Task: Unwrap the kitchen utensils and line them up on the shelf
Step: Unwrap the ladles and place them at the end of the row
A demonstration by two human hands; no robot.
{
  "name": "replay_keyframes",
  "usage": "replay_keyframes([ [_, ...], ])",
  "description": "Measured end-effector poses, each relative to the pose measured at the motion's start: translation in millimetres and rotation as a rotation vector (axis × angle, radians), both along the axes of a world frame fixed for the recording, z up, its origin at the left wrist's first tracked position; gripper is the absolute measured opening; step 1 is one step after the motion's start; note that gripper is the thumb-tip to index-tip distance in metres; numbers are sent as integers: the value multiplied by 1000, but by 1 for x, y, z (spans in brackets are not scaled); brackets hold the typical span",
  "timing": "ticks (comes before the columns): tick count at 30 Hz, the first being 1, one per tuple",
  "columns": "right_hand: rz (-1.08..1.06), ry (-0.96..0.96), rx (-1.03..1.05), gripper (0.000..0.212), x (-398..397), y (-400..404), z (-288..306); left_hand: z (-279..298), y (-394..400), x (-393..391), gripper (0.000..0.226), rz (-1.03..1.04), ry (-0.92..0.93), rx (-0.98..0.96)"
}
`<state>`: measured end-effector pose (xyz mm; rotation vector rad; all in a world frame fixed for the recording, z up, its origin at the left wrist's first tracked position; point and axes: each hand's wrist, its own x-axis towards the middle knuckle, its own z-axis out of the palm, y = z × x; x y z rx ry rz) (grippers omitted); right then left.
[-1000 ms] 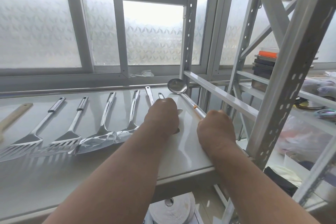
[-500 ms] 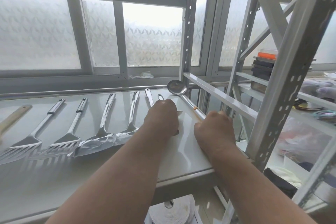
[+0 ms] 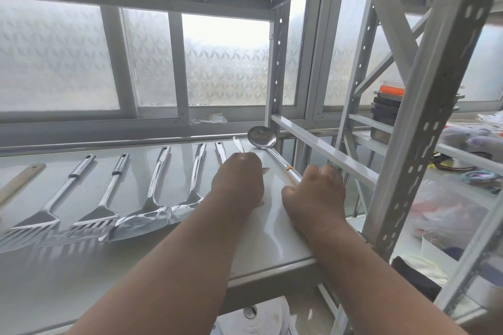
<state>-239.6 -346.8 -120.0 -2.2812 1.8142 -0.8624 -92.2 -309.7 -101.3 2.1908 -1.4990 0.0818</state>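
Note:
Several steel utensils lie side by side on the white shelf (image 3: 275, 239): two slotted turners (image 3: 35, 221) (image 3: 95, 223) and two solid spatulas (image 3: 147, 215) (image 3: 190, 196). Two more steel handles (image 3: 221, 150) (image 3: 238, 143) run under my left hand (image 3: 239, 182), which lies curled over them and hides their heads. A ladle (image 3: 262, 136) lies at the right end, bowl toward the window. My right hand (image 3: 315, 193) grips the near end of its handle, close to the shelf's right edge.
A wooden handle (image 3: 20, 181) lies at the far left of the shelf. A white crossbar (image 3: 321, 144) and perforated uprights (image 3: 424, 122) stand close to the right. The neighbouring shelf holds stacked boxes (image 3: 386, 106) and bags. A tape roll (image 3: 253, 321) sits below.
Both hands stay almost in place. My right hand's fingers have lifted and spread a little on the ladle handle. The row of utensils has not moved.

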Motion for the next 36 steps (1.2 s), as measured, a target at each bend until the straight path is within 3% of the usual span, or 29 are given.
replay_keyframes([
  [1, 12, 6, -18, 40, 0, 1, 0, 2, 1, 1, 3, 4, -31, -32],
  [6, 112, -7, -128, 42, -2, 6, -2, 26, 25, 4, 14, 35, -145, -215],
  [10, 233, -44, -301, 44, -3, 12, -2, 48, 58, 27, 15, -98, 47, -289],
  [12, 278, -62, -370, 55, -4, 15, -1, 55, 80, 39, 23, -194, 174, -307],
  [16, 282, -86, -426, 86, -8, 18, 5, 59, 104, 62, 39, -270, 225, -328],
  [18, 281, -95, -411, 90, -9, 17, 6, 60, 110, 69, 39, -294, 262, -323],
  [20, 242, -47, -435, 79, -9, 19, 5, 62, 120, 72, 33, -322, 296, -314],
  [24, 186, 57, -513, 18, -13, 17, 8, 66, 133, 75, 32, -354, 384, -311],
  [28, 244, 94, -508, 13, -21, 26, 11, 72, 123, 75, 44, -386, 609, -427],
  [30, 293, 25, -490, 10, -23, 36, 11, 78, 106, 70, 77, -278, 724, -505],
  [31, 300, -5, -486, 11, -24, 40, 13, 81, 97, 63, 90, -219, 712, -505],
  [32, 296, -20, -483, 12, -23, 42, 14, 82, 87, 56, 87, -197, 661, -478],
  [34, 278, -23, -486, 15, -22, 42, 17, 79, 68, 42, 55, -238, 490, -361],
  [36, 250, 2, -473, 15, -21, 38, 18, 70, 53, 30, 45, -237, 282, -191],
])
